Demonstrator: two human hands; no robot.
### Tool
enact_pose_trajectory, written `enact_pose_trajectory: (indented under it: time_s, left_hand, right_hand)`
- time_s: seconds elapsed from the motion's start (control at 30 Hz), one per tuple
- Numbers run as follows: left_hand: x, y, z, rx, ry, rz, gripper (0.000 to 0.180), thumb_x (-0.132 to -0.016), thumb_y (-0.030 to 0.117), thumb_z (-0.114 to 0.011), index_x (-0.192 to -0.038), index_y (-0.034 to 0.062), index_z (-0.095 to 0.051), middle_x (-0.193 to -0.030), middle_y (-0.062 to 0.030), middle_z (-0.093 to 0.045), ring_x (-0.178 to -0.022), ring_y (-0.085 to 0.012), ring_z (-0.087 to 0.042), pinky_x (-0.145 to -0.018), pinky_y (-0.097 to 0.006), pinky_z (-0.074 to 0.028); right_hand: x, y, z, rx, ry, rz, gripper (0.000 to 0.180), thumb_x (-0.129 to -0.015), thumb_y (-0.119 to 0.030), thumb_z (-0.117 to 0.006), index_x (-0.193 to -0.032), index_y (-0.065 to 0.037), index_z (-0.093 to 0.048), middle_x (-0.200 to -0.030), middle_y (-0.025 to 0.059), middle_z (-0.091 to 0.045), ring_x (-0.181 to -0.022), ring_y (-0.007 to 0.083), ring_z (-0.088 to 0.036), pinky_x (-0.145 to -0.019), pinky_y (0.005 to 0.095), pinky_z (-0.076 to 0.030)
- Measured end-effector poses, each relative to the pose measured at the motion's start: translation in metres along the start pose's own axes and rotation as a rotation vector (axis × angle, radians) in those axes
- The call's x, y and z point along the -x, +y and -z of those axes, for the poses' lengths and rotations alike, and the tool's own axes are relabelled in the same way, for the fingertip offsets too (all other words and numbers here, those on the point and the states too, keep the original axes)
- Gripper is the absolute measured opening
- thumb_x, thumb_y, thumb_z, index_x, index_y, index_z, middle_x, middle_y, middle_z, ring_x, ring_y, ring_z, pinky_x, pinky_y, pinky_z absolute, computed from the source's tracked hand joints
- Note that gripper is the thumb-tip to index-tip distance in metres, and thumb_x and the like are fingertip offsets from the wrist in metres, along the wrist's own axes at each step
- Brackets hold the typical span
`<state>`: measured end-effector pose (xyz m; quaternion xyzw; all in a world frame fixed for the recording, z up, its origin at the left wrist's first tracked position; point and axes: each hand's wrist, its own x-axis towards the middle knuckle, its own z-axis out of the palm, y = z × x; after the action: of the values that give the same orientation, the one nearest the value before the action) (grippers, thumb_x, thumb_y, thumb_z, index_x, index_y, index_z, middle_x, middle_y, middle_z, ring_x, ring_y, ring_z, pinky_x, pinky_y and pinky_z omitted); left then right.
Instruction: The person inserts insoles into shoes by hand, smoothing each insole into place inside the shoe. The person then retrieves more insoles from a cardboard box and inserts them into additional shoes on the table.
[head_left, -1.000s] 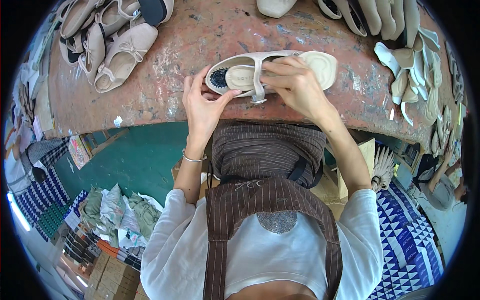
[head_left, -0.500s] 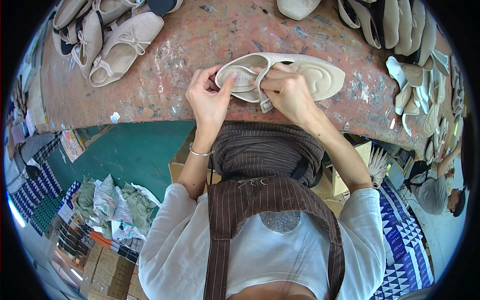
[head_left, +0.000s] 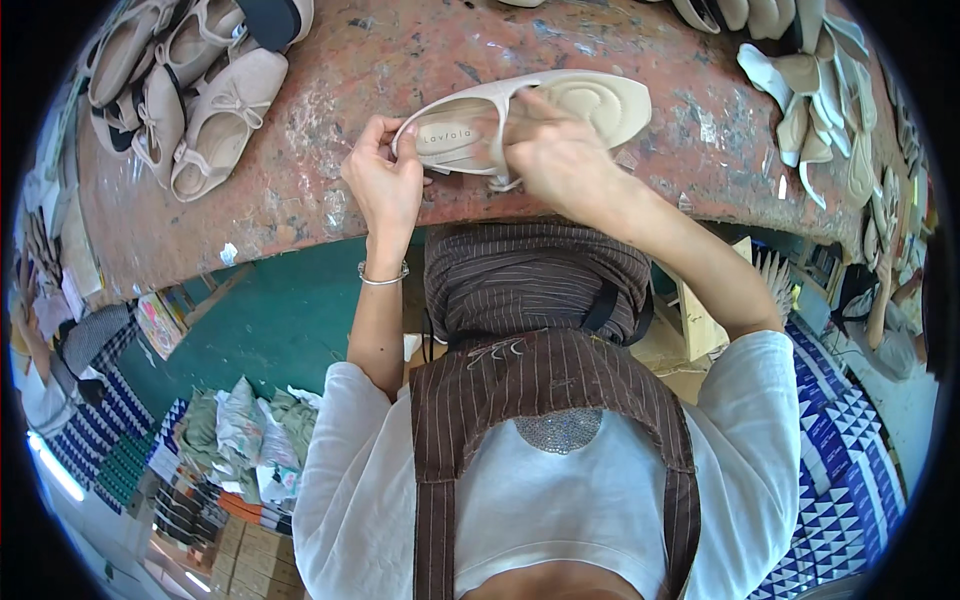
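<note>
A beige strapped shoe (head_left: 572, 86) lies near the table's front edge, its heel to the left and its toe to the right. A pale insole with printed lettering shows in the heel half, and a curved padded shape appears at the toe half. My left hand (head_left: 385, 178) grips the heel rim, thumb inside over the insole and fingers behind the edge. Across the middle of the shoe, at its strap, is my right hand (head_left: 568, 165). Its fingers are smeared by motion, so their grip cannot be made out.
Several beige shoes (head_left: 228, 120) with bows are heaped at the table's far left. Pale shoe parts (head_left: 792, 125) and more shoes (head_left: 745, 14) lie at the right. The worn red tabletop (head_left: 330, 130) curves around me. Bagged cloth (head_left: 240, 430) sits at lower left; a person is at the far right.
My right hand has moved from inside the shoe's middle and is now blurred by motion. The insole's lettering in the heel is more exposed. The view has shifted, so the table sits higher.
</note>
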<state>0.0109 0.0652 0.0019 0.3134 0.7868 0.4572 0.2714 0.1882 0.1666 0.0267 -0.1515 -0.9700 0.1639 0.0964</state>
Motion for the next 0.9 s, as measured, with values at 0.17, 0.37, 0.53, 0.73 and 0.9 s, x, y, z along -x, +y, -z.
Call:
enact_pose_trajectory:
  time_s: [0.17,0.37,0.53,0.73,0.9]
  left_hand:
    - [0.004,0.006,0.000,-0.056,-0.010,0.013,0.010,-0.091,0.004,-0.061,-0.088,-0.0054,-0.062,-0.065,-0.0095,-0.065,-0.048,-0.0136,-0.062,-0.040,-0.028,-0.049]
    - [0.071,0.015,-0.025,-0.360,-0.252,-0.199,0.017,-0.083,0.014,-0.071,-0.088,0.0050,-0.057,-0.059,-0.0117,-0.060,-0.050,-0.0312,-0.061,-0.051,-0.043,-0.048]
    - [0.107,0.041,-0.041,-0.531,-0.185,-0.662,0.033,-0.081,0.030,-0.076,-0.096,0.0046,-0.061,-0.099,-0.0101,-0.063,-0.095,-0.0305,-0.061,-0.071,-0.038,-0.050]
    - [0.096,0.017,-0.078,-0.626,-0.438,-0.765,0.055,-0.080,0.021,-0.067,-0.130,0.0011,-0.055,-0.130,-0.0189,-0.054,-0.128,-0.0381,-0.044,-0.110,-0.064,-0.025]
    - [0.093,0.015,-0.079,-0.659,-0.459,-0.740,0.045,-0.085,0.016,-0.058,-0.125,-0.0038,-0.059,-0.135,-0.0219,-0.052,-0.137,-0.0363,-0.038,-0.110,-0.061,-0.027]
  right_hand:
    - [0.012,-0.005,0.005,0.172,-0.004,-0.068,0.018,-0.071,-0.006,-0.059,-0.082,-0.004,-0.073,-0.101,0.0114,-0.072,-0.106,0.0221,-0.067,-0.117,0.0414,-0.030]
    - [0.003,0.035,0.033,0.349,0.624,-0.629,0.030,-0.078,-0.003,-0.064,-0.107,-0.009,-0.069,-0.128,0.0119,-0.062,-0.112,0.0343,-0.062,-0.103,0.0478,-0.043]
    - [0.004,0.010,0.074,-0.564,0.351,-0.702,0.055,-0.078,-0.014,-0.072,-0.124,0.001,-0.046,-0.126,0.0230,-0.057,-0.114,0.0420,-0.057,-0.100,0.0463,-0.044]
    - [0.055,-0.041,0.014,-0.047,0.270,-0.497,0.025,-0.078,0.002,-0.056,-0.103,0.003,-0.056,-0.126,0.0258,-0.058,-0.118,0.0410,-0.057,-0.114,0.0611,-0.022]
    - [0.004,0.009,-0.010,0.279,0.390,-0.402,0.041,-0.077,-0.004,-0.057,-0.116,0.007,-0.056,-0.108,0.0216,-0.065,-0.107,0.0325,-0.064,-0.114,0.0496,-0.029]
